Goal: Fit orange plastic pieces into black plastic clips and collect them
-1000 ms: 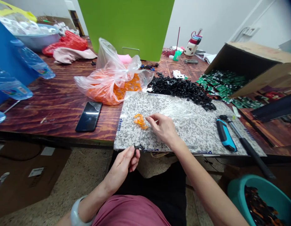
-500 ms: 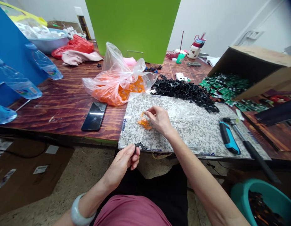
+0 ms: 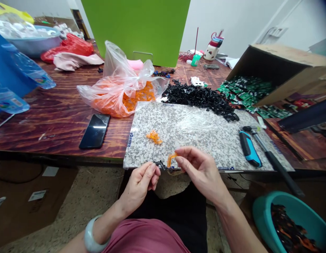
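Orange plastic piece (image 3: pixel 171 160) pinched in R hand (image 3: pixel 201 172), fingers nearly closed, just beside black clip (image 3: pixel 160 164) held tight in L hand (image 3: pixel 138 186), both at front edge of granite slab (image 3: pixel 194 140). Loose orange bits (image 3: pixel 154 137) on slab. Loose pinch could drop small pieces to floor.

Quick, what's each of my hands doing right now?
Left hand: closed, holding a small black plastic piece.
Right hand: pinching a small orange plastic piece.
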Demonstrator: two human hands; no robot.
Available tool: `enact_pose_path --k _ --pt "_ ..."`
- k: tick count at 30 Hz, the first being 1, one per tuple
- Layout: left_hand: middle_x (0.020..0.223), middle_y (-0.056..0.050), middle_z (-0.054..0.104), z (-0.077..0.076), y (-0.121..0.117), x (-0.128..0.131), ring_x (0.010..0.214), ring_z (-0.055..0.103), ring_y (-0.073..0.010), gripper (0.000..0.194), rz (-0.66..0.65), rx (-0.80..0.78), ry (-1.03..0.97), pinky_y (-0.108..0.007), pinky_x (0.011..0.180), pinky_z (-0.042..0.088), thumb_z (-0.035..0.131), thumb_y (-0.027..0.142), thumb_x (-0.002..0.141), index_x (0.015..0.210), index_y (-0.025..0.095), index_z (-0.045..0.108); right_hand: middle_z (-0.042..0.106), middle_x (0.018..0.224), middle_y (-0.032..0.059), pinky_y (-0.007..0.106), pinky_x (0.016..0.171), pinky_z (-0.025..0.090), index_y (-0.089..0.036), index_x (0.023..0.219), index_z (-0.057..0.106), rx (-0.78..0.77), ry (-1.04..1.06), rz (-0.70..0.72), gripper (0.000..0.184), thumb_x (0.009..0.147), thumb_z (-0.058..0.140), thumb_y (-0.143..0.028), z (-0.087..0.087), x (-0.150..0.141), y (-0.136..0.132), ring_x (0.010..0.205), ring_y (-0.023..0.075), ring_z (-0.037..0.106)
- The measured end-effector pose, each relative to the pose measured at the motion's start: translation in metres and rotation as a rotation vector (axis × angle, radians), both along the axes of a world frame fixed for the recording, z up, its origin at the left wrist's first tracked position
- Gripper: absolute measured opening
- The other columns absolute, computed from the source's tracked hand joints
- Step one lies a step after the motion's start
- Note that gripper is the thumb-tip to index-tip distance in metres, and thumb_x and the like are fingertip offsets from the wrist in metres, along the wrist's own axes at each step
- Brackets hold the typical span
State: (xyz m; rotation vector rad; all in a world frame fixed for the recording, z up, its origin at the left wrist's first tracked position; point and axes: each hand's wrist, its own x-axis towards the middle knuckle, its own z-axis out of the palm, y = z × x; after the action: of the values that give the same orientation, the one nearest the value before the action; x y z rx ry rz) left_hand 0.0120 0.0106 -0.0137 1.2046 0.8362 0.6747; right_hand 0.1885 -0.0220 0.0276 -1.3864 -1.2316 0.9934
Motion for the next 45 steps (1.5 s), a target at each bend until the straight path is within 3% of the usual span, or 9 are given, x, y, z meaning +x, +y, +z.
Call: enact_pose_path --k 5,11,17,25,36,45 --pt "0.064 0.003 0.047 -0.005 -0.005 0.011 0.059 0.043 -0.0105 0.035 -0.034 0.063 0.017 -0.024 0.057 0.037 0.034 0.039 0.097 0.072 0.018 0.048 0.067 0.085 0.0021 0.024 0.069 0.05 -0.019 0.093 0.064 0.072 -0.208 -0.064 0.009 0.087 0.057 -0.021 -0.012 -0.015 -0.022 0.077 0.0133 0.062" --pt "0.067 0.002 0.05 -0.007 -0.01 0.014 0.062 0.044 -0.0119 0.035 -0.051 0.148 0.016 -0.025 0.06 0.038 0.031 0.037 0.098 0.073 0.018 0.049 0.067 0.101 0.0073 0.031 0.088 0.047 -0.018 0.094 0.065 0.236 -0.352 -0.2 0.012 0.086 0.056 -0.014 -0.03 -0.022 -0.027 0.1 0.0183 0.06" --pt "0.069 0.001 0.05 -0.007 -0.013 0.013 0.063 0.044 -0.0131 0.038 -0.091 0.177 0.026 -0.026 0.061 0.038 0.027 0.039 0.098 0.078 0.018 0.051 0.071 0.091 0.0049 0.026 0.075 0.052 -0.018 0.095 0.067 0.177 -0.268 -0.218 0.014 0.085 0.058 -0.015 -0.029 -0.024 -0.031 0.083 0.0158 0.066" --pt "0.071 0.0 0.052 -0.008 -0.017 0.011 0.064 0.047 -0.0139 0.037 -0.117 0.244 0.085 -0.027 0.062 0.039 0.029 0.041 0.097 0.081 0.017 0.052 0.07 0.091 0.0055 0.029 0.073 0.054 -0.02 0.096 0.067 0.154 -0.239 -0.226 0.015 0.085 0.057 -0.017 -0.029 -0.027 -0.034 0.079 0.017 0.066" --pt "0.07 0.003 0.046 -0.003 -0.014 0.009 0.061 0.042 -0.0117 0.026 -0.213 0.307 0.203 -0.024 0.059 0.035 0.032 0.031 0.098 0.078 0.019 0.044 0.071 0.095 0.0058 0.03 0.081 0.054 -0.021 0.096 0.068 0.182 -0.269 -0.212 0.017 0.083 0.059 -0.013 -0.031 -0.026 -0.036 0.089 0.0183 0.066" --pt "0.068 0.004 0.043 0.005 -0.011 0.009 0.06 0.04 -0.0128 0.026 -0.258 0.279 0.239 -0.025 0.057 0.034 0.03 0.032 0.097 0.077 0.02 0.043 0.07 0.096 0.0053 0.028 0.072 0.056 -0.022 0.1 0.066 0.012 -0.09 -0.159 0.018 0.084 0.06 -0.021 -0.034 -0.022 -0.039 0.081 0.0173 0.067"
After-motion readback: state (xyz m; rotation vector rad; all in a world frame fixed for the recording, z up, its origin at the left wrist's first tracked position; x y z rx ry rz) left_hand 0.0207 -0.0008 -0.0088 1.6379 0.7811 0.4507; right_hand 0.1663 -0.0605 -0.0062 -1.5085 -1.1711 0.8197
